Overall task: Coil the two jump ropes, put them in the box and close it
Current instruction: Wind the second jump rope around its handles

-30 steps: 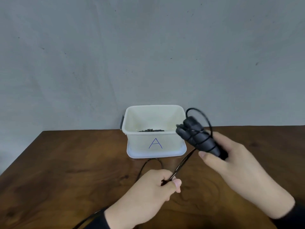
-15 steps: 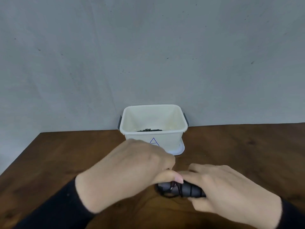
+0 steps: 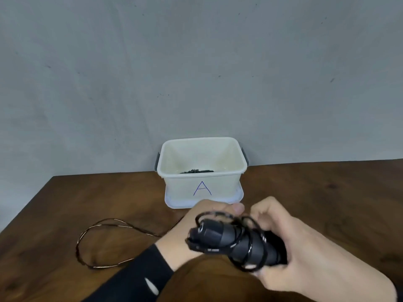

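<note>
My right hand [image 3: 301, 253] grips the black jump rope handles [image 3: 229, 243], which have thin black cord wound around them in several turns. My left hand [image 3: 196, 223] sits behind the handles and pinches the cord near their top. The loose cord [image 3: 91, 236] trails left across the wooden table [image 3: 65, 203] in a long loop. The white plastic box [image 3: 201, 173], marked with a blue A, stands open at the back of the table. Dark coiled rope [image 3: 196, 171] lies in its bottom.
The box rests on what looks like its lid [image 3: 238, 197], with grey clips at both sides. A grey wall rises right behind the table. The table's left edge runs diagonally at the left.
The handles have come up off the table and tilted toward the camera. My left hand has gone round behind them with the cord, and a loop of loose cord now shows on the left.
</note>
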